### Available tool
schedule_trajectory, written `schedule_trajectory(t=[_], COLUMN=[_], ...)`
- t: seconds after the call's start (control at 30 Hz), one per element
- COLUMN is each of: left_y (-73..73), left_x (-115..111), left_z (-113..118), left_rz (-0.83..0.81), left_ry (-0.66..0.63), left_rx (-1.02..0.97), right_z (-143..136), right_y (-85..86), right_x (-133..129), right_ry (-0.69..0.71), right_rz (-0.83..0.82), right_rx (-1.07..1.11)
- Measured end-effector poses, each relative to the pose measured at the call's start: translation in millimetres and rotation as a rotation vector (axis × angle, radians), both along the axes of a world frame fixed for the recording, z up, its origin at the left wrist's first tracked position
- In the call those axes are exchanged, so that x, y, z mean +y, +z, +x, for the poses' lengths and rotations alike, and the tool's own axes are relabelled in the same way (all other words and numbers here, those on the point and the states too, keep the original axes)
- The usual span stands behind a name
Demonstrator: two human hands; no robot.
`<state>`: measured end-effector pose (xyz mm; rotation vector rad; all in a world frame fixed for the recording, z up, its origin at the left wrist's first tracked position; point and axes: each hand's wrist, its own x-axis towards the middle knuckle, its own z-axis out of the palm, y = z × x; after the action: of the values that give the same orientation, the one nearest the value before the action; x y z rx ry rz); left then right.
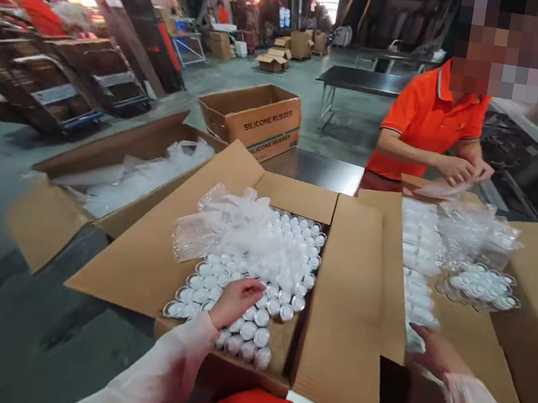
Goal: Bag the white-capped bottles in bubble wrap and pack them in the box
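My left hand [236, 302] is over the open cardboard box [136, 262] in front of me, its fingers drawn together at the tips. Whether anything is between them cannot be made out. Beneath it stand rows of small clear containers with white lids [249, 331]. Crumpled clear plastic bags [240, 224] cover the back of these rows. To the right, my right hand [443, 354] reaches into a second cardboard box [466, 332]. Its fingers are closed around the near end of a row of white-lidded packs [418, 304]; some fingertips are hidden.
A co-worker in an orange shirt [424, 127] handles clear plastic beyond the right box. More bags [476, 236] and a lidded pack [481, 287] lie there. Another box holding plastic bags [146, 176] stands left; a "SILICONE RUBBER" carton [263, 123] sits behind on a metal table [322, 169].
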<state>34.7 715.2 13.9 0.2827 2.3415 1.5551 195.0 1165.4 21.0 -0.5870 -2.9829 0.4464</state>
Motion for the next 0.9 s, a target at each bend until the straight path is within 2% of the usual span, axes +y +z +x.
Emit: schedule_trajectory(t=[0.07, 0.13, 0.23, 0.3, 0.33, 0.4, 0.53, 0.6, 0.7, 0.8, 0.83, 0.87, 0.9], left_y=[-0.6, 2.8, 5.1, 0.8, -2.7, -9.7, -12.8, -9.0, -3.6, -3.8, -4.7, -5.5, -5.9], left_x=[8.1, 20.2, 42.5, 56.2, 61.6, 69.0, 73.8, 74.3, 76.5, 87.4, 93.9, 101.4, 109.3], left_z=[-10.5, -25.4, -44.4, -49.6, -50.2, -48.9, -42.3, -36.3, -19.6, 9.1, 20.3, 31.1, 40.5], left_rz=[-0.167, -0.340, -0.476, -0.502, -0.507, -0.508, -0.444, -0.385, -0.277, -0.206, -0.198, -0.195, -0.195], left_ry=[-0.045, -0.108, -0.368, -0.501, -0.522, -0.503, -0.393, -0.345, -0.324, -0.305, -0.294, -0.287, -0.291], left_rx=[0.197, 0.376, 0.436, 0.387, 0.366, 0.330, 0.231, 0.159, 0.043, -0.057, -0.087, -0.114, -0.137], right_z=[-12.9, -25.3, -42.1, -51.2, -54.3, -55.7, -43.0, -34.8, -24.4, -13.0, -9.0, -5.1, -1.6], right_y=[17.7, 32.6, 40.9, 35.4, 30.1, 17.0, -10.0, -18.4, -13.0, 19.7, 33.5, 46.3, 56.4], right_x=[-24.1, -65.4, -139.0, -179.6, -195.1, -217.4, -239.5, -239.3, -222.2, -205.7, -205.7, -209.0, -214.5], right_ry=[0.040, 0.055, 0.143, 0.201, 0.203, 0.120, -0.105, -0.149, -0.271, -0.449, -0.460, -0.410, -0.299], right_rz=[-0.033, -0.120, -0.379, -0.509, -0.553, -0.654, -1.075, -1.187, -1.018, -0.673, -0.547, -0.442, -0.387], right_rx=[0.025, 0.086, 0.092, 0.083, 0.094, 0.144, 0.232, 0.266, 0.313, 0.493, 0.574, 0.624, 0.622])
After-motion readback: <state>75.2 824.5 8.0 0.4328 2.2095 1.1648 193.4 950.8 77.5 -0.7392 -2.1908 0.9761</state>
